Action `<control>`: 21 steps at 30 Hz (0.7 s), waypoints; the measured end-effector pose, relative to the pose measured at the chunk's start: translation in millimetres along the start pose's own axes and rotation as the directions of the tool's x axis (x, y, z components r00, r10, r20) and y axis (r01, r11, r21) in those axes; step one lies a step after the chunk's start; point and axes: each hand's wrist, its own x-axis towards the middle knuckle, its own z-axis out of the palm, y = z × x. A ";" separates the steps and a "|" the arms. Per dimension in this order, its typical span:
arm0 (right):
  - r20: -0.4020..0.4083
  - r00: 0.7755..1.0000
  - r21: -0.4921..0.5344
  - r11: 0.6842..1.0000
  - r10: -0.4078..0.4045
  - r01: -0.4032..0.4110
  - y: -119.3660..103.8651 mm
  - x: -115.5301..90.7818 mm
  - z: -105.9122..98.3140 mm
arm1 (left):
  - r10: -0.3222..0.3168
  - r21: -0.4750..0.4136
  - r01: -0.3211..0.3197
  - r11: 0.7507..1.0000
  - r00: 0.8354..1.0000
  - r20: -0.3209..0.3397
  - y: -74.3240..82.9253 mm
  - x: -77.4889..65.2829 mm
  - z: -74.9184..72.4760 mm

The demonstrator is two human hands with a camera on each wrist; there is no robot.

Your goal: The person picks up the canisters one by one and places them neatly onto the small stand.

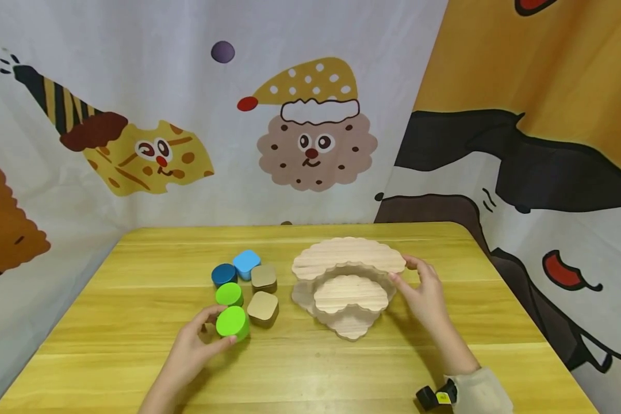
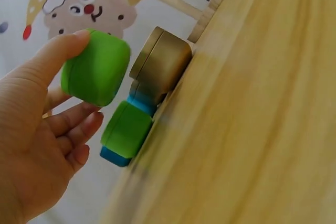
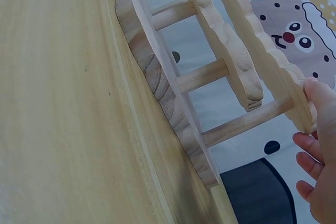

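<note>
The green tin (image 1: 232, 322), lid on and contents hidden, is raised above the table (image 1: 310, 379), pinched by the left hand (image 1: 188, 348), thumb and fingers clamped on its sides. Near it stand more lidded containers: another green tin (image 1: 230, 295), two gold tins (image 1: 263, 306), a dark blue tin (image 1: 224, 275) and a light blue tin (image 1: 246, 263). Rightward, the right hand (image 1: 426, 296) clamps thumb and fingers on the top tier of a wooden stand (image 1: 349, 256).

a playroom-like corner, home or studio i can't tell: a white cartoon-printed cloth curtain (image 1: 233, 144) hangs behind the yellow wood-grain table (image 1: 315, 374).
</note>
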 end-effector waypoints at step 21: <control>0.001 1.000 -0.001 1.000 0.015 -0.015 -0.2 -0.4 -0.6 | 0.136 -0.025 -0.136 0.990 0.991 -0.003 41.3 25.7 1.6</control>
